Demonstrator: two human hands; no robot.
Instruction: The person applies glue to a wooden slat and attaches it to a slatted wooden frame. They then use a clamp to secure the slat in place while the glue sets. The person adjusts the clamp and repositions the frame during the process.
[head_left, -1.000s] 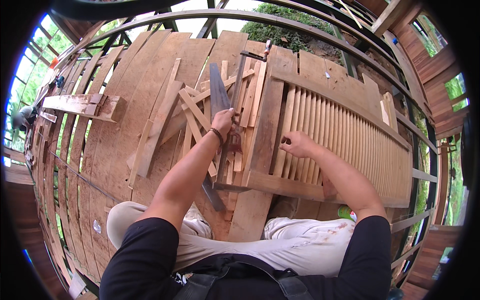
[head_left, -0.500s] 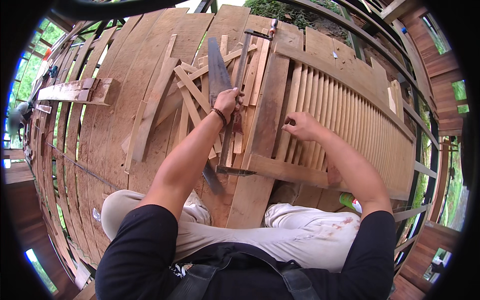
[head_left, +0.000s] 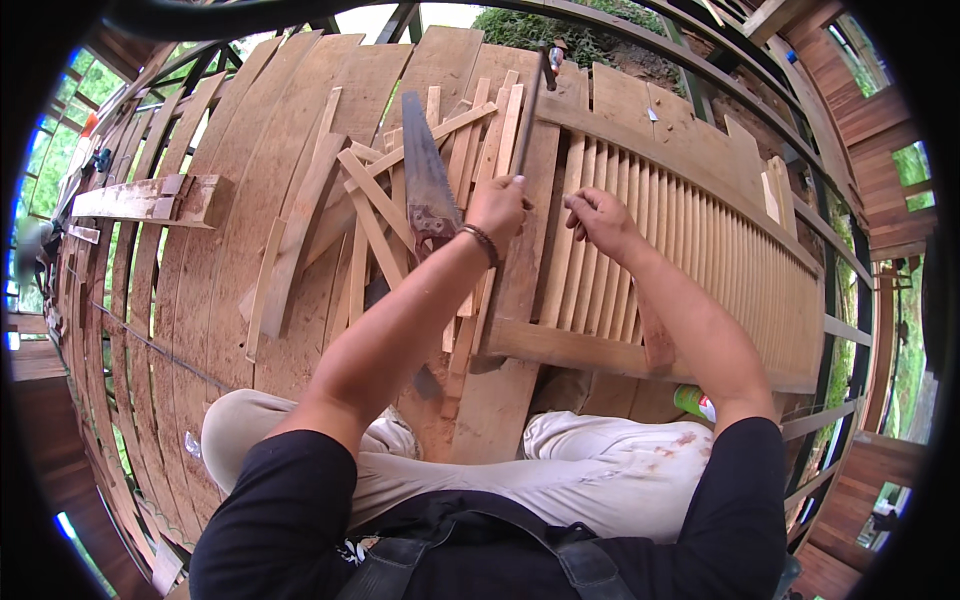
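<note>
My left hand (head_left: 497, 207), with a beaded bracelet at its wrist, is closed around the dark steel bar of a bar clamp (head_left: 530, 125). The clamp stands along the near-left stile of a louvred wooden panel (head_left: 680, 240), its screw end pointing away from me; its lower part is partly hidden by my hand and wrist. Over the slats, just right of that stile, hovers my right hand (head_left: 602, 222), fingers curled together; whatever they hold, if anything, is hidden. Left of my left hand a handsaw (head_left: 425, 165) lies on wood strips.
Loose wood strips (head_left: 372, 195) pile up left of the panel. A thick timber (head_left: 150, 200) lies farther left across the plank floor (head_left: 240, 130), which has gaps. A green can (head_left: 690, 400) stands by my right knee. Metal railing runs along the right.
My left hand has carried the clamp rightward, from over the strips to the panel's left stile. The saw now shows more fully. My right hand has shifted slightly up, its fingers more bunched.
</note>
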